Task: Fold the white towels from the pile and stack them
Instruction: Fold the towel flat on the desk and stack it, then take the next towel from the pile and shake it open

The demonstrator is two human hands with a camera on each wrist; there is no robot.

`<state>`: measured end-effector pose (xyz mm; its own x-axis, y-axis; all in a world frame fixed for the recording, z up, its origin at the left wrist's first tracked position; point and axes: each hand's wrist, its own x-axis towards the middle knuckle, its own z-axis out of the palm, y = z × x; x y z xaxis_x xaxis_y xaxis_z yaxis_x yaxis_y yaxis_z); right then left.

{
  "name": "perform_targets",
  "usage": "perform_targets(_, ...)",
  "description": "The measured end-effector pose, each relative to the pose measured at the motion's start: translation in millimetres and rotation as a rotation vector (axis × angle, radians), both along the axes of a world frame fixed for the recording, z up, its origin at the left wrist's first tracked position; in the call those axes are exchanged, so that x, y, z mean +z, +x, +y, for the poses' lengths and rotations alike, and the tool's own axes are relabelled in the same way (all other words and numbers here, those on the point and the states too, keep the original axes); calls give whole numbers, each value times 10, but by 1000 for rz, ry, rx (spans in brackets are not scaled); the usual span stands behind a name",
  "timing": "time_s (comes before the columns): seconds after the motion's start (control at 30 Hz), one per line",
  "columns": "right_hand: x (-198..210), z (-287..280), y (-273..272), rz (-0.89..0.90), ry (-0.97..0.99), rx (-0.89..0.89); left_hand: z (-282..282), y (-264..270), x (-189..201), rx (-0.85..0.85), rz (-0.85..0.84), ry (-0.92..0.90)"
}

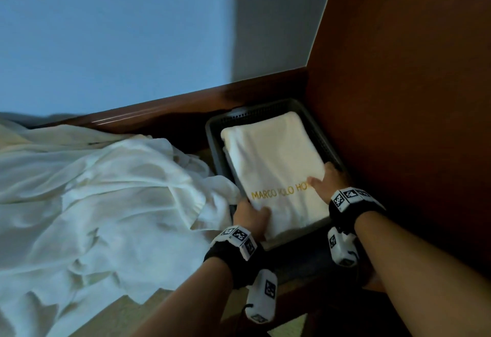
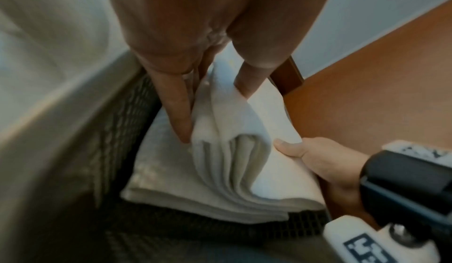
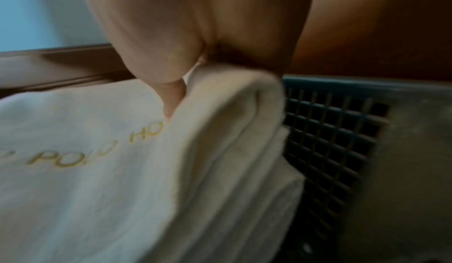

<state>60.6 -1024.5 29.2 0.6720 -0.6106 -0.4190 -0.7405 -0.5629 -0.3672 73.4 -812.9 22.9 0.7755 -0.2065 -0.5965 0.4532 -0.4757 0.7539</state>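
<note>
A folded white towel [image 1: 271,166] with gold lettering lies in a dark mesh basket [image 1: 313,129], on top of another folded towel [image 2: 156,178]. My left hand [image 1: 251,215] grips its near left corner, thumb on top and fingers [image 2: 176,110] under the layers. My right hand [image 1: 325,181] holds the right edge, thumb [image 3: 171,97] on top and fingers tucked under between towel and basket wall. The folded towel [image 2: 232,147] bends up where the left hand holds it. The folded towel [image 3: 97,170] fills the right wrist view. A loose pile of white towels [image 1: 93,190] spreads at the left.
A brown wooden panel [image 1: 411,84] rises right of the basket, close to my right hand. A wooden ledge [image 1: 159,108] runs behind the pile and basket, with a pale blue wall [image 1: 119,31] above. The basket's grid wall [image 3: 325,141] stands beside the towel.
</note>
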Motion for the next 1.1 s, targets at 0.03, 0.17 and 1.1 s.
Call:
perform_targets(0.03, -12, -13, -52, 36, -15, 12, 8, -12, 39, -79, -7, 73)
perform_targets(0.17, 33, 1, -154, 89, -249, 183, 48, 70, 209, -564, -278, 517)
perform_targets(1.1, 606, 1117, -132, 199, -327, 514, 1549, 153, 1054, -924, -747, 450)
